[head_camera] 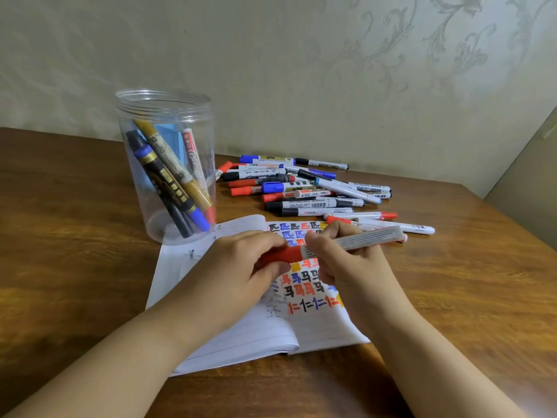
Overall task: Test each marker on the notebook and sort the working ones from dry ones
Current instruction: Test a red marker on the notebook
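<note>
Task is partly done: over the marked notebook (271, 327), the left hand (241, 267) grips the red marker (346, 242) cap and the right hand (340, 260) its barrel, five markers stand in the jar (165, 164), and a pile of markers (304, 188) awaits near the tabletop (75, 236) far edge.

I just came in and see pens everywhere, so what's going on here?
A person is testing markers over an open notebook already filled with colored marks. The left hand grips the red cap of a marker while the right hand holds its barrel. A clear jar holds a few markers; a loose pile lies behind on the table.
</note>
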A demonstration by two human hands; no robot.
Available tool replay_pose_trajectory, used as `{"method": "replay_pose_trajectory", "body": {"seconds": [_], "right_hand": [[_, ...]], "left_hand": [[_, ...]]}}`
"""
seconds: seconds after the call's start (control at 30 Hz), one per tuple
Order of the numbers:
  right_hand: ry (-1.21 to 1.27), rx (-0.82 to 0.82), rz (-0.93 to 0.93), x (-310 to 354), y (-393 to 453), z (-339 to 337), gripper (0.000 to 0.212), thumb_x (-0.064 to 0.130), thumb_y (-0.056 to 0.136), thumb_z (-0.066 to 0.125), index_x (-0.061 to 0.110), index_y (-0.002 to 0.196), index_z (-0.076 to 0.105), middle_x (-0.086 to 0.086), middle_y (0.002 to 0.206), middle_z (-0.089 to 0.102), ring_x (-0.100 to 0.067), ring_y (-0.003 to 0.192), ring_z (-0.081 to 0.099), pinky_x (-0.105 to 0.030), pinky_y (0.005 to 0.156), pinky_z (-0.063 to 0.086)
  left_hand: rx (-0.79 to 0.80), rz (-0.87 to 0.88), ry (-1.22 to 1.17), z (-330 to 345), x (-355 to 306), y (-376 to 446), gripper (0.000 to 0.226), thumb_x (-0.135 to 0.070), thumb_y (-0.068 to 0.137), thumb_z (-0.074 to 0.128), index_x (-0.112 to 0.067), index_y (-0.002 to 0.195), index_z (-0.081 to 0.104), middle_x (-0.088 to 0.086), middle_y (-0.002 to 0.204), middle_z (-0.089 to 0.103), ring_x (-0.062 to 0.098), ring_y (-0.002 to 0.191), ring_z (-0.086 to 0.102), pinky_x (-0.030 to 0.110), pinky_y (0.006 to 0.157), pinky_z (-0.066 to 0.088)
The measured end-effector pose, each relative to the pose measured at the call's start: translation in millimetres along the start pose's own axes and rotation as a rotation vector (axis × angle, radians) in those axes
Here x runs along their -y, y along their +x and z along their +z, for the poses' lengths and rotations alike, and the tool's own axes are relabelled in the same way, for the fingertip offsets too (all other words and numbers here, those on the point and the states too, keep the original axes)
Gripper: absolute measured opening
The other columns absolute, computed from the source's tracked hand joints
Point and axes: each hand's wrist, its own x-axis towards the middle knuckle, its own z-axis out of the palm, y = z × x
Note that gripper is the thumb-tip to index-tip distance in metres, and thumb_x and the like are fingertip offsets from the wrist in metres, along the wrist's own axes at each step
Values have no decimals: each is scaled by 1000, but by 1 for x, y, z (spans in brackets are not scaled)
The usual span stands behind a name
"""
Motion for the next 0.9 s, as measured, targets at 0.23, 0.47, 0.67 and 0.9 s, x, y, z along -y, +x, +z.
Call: {"method": "replay_pose_trajectory", "body": {"seconds": [0.23, 0.47, 0.67, 0.9], "right_hand": [[215, 6, 27, -4, -6, 9, 35, 3, 91, 51, 13, 62, 35, 0, 48, 26, -10, 42, 21, -19, 41, 26], [111, 14, 44, -11, -2, 8, 37, 16, 90, 58, 23, 55, 46, 4, 46, 32, -9, 41, 25, -24, 45, 25], [183, -86, 65, 3, 3, -1, 29, 40, 74, 60, 14, 85, 55, 5, 56, 45, -6, 50, 40, -19, 51, 37], [135, -203, -188, 56, 32, 11, 17, 26, 89, 52, 13, 90, 63, -1, 60, 52, -9, 53, 43, -20, 53, 40]], "left_hand": [[-33, 10, -3, 2, -4, -5, 22, -19, 80, 68, -17, 101, 69, -20, 82, 56, -18, 84, 52, 2, 75, 39], [18, -47, 43, 2, -4, -2, 14, -25, 84, 62, -25, 98, 64, -18, 81, 58, -1, 81, 56, 12, 68, 42], [-105, -80, 119, -16, 9, 6, 15, -27, 84, 62, -28, 99, 61, -20, 91, 57, -2, 85, 52, 5, 70, 38], [-352, -96, 306, -59, 28, 9, 16, -26, 81, 65, -19, 95, 63, -6, 84, 62, 12, 70, 54, 22, 56, 43]]}}
